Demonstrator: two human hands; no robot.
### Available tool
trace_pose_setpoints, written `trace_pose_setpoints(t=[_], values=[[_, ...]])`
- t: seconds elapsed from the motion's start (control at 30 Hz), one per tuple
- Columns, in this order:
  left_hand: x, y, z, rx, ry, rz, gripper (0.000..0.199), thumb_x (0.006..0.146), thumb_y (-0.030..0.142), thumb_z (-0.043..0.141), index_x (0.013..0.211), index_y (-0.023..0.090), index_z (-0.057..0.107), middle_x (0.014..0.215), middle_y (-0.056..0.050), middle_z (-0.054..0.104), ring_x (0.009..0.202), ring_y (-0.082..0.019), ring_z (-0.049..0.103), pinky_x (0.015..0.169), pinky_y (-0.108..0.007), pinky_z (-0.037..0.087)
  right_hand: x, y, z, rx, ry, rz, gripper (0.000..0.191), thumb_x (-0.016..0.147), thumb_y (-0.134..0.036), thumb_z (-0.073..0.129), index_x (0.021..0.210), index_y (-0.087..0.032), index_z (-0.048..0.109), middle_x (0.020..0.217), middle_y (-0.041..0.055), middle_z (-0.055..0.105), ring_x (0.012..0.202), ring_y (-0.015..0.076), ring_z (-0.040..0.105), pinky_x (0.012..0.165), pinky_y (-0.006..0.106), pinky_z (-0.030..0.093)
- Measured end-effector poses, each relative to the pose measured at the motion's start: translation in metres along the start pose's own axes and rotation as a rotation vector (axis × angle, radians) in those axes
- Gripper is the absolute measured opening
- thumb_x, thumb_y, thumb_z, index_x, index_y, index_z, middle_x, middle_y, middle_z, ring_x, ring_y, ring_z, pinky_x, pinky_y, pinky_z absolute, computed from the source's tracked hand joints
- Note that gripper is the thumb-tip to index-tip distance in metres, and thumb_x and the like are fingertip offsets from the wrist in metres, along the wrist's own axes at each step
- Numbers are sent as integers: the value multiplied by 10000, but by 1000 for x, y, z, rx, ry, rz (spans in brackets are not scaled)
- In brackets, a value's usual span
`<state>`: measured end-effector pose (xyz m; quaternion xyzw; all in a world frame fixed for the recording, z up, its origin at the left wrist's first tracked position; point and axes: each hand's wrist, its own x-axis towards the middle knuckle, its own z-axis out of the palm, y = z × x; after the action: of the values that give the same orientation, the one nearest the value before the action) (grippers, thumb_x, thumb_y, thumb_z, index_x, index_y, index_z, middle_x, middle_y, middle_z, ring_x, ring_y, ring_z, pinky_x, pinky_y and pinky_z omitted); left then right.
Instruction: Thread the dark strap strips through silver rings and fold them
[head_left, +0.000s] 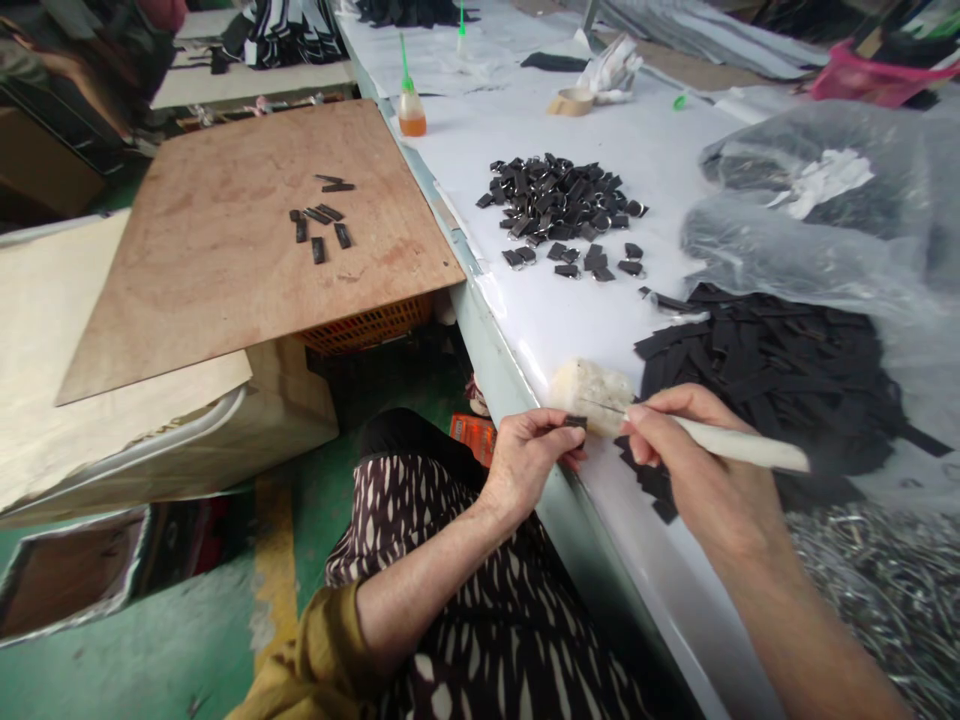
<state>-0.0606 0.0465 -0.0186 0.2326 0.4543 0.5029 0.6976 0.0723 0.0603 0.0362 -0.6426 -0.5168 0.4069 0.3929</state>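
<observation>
Head-worn view, forward and down

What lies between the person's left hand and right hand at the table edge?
Head view: a small black piece pinched by the left hand, and a cream fuzzy block, reached by the tip of the right hand's white-handled tool.

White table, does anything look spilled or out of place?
Only slightly: some black strips straggle out from the big black pile toward the white table's front edge, under the right hand. They look scattered rather than heaped with the rest.
</observation>
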Motion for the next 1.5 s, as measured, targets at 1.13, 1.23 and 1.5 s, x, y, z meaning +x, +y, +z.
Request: trace_pose_setpoints(t=[1.13, 1.23, 1.5], values=[[-36, 9, 17, -411, -157, -323, 205, 593, 200, 762, 675, 73, 624, 554, -42, 629, 500, -112, 601, 502, -187, 485, -48, 41, -33, 188, -53, -137, 171, 675, -204, 701, 810, -259, 610, 937, 5, 646, 862, 157, 610, 761, 275, 494], [-35, 7, 17, -463, -175, -364, 158, 615, 170, 740, 663, 73, 624, 571, -45, 636, 503, -108, 604, 498, -178, 495, -50, 34, -35, 85, -60, -287, 142, 684, -219, 692, 801, -269, 629, 900, 6, 656, 836, 162, 624, 714, 252, 516], [-37, 10, 20, -446, -148, -466, 121, 645, 149, 711, 646, 65, 624, 524, -40, 607, 468, -103, 587, 481, -180, 477, -55, 20, -49, -183, -231, -503, 270, 679, -152, 672, 877, -335, 688, 970, -11, 681, 813, 153, 652, 695, 226, 529]])
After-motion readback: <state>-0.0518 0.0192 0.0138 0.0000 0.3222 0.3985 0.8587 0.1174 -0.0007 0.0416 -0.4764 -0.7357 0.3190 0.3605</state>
